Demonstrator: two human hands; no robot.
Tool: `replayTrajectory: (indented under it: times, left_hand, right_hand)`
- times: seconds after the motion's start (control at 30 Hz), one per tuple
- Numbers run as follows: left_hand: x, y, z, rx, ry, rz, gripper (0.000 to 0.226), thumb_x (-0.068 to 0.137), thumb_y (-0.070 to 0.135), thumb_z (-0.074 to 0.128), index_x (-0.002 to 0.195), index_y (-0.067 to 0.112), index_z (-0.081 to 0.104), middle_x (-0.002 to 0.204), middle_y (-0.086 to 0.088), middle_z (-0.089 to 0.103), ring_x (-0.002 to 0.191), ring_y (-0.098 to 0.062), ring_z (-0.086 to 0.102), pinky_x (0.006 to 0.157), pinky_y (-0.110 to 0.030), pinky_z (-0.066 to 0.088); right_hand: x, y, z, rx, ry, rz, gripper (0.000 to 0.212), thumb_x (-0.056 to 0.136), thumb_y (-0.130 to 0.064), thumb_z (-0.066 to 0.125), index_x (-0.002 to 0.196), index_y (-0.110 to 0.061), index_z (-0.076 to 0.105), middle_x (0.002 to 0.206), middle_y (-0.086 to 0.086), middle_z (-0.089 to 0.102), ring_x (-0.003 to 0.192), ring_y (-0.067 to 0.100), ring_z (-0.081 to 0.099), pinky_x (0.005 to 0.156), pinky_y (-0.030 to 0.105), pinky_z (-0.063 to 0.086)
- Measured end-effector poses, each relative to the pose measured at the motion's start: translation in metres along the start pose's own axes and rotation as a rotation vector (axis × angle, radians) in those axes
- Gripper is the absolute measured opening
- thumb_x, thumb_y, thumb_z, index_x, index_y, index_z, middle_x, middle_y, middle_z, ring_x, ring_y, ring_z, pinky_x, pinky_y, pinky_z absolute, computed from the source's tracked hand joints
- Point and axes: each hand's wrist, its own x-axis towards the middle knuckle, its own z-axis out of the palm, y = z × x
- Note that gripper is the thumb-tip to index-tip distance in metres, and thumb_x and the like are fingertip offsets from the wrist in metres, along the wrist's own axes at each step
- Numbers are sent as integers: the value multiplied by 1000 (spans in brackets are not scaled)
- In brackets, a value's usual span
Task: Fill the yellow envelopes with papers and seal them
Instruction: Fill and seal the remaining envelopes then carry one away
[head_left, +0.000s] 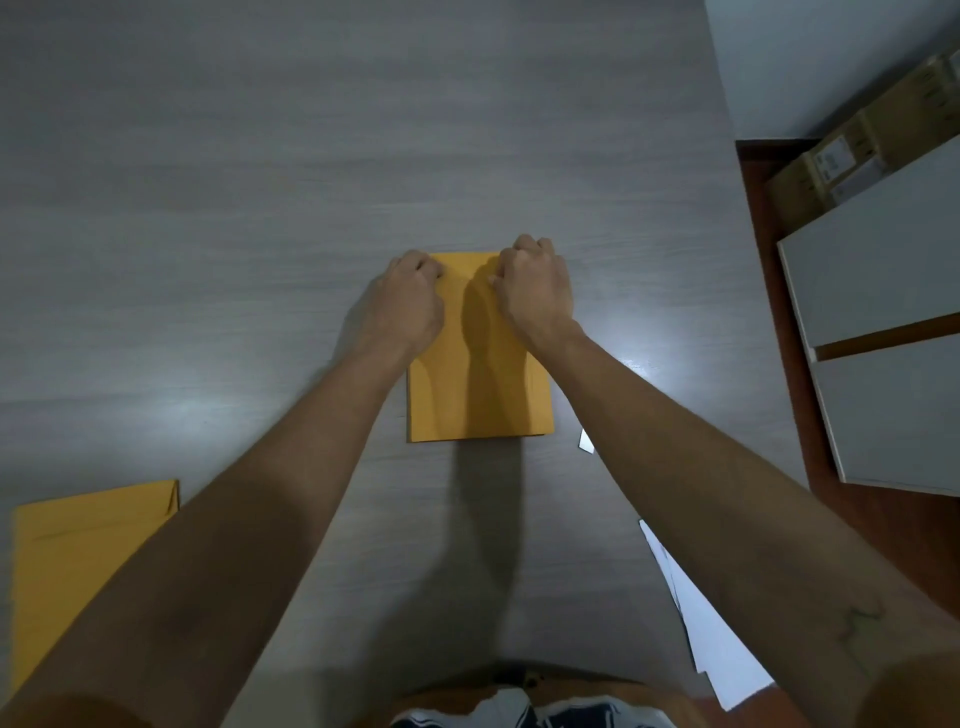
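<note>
Sealing the flap of a yellow envelope on a grey table.

The yellow envelope (480, 374) lies flat at mid-table, its far edge under both hands. The left hand (410, 299) and right hand (535, 283) rest knuckles-up with fingers curled, fingertips pressing down on the far corners; neither holds anything. This appears to be the sealing step: the next move likely calls for firm pressure run along the whole flap so it bonds evenly. Both forearms reach straight forward, wrists low. A second envelope (78, 561) lies near-left; white papers (711, 634) near-right; a small white strip (586, 440) just beside the envelope.
</note>
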Motion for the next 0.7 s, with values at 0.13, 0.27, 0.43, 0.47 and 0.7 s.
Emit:
replayTrajectory:
  times: [0.13,0.27,0.43,0.47,0.7]
  left_hand:
    - [4,-6,-17,-44,-102,-72,46,92,2,44,136,11,54,137,-12,52,123,-30,51,105,-43,43]
    - [-25,-5,-22,-39,1,-92,48,90,-6,43,131,12,60,134,-14,55,124,-31,49,104,-38,42]
    - [-100,-24,-26,-44,39,-169,42,89,-1,48,128,9,61,134,-14,54,122,-32,49,104,-39,42]
    - [-112,-30,-26,-43,40,-191,42,88,-1,49,128,8,61,134,-15,54,122,-34,49,104,-38,41]
    - [-222,-77,-50,-59,135,-383,47,87,2,52,134,5,56,144,-20,45,133,-37,40,112,-41,34]
  right_hand:
    - [-9,-11,-15,-89,-123,13,23,94,-12,53,114,-7,62,117,10,58,114,29,48,90,38,43]
    - [-35,-19,-23,-99,-160,34,28,92,-11,54,120,-10,60,123,10,56,122,31,43,94,39,41]
    - [-89,-43,-27,-44,-131,-46,36,89,-11,50,123,-11,61,122,9,58,118,30,44,92,39,42]
    - [-97,-46,-25,-38,-135,-56,35,89,-12,51,122,-11,61,120,9,59,117,30,44,90,39,42]
    - [-163,-96,1,-40,-213,-201,33,98,-25,45,125,-10,57,126,9,55,120,30,41,93,40,40]
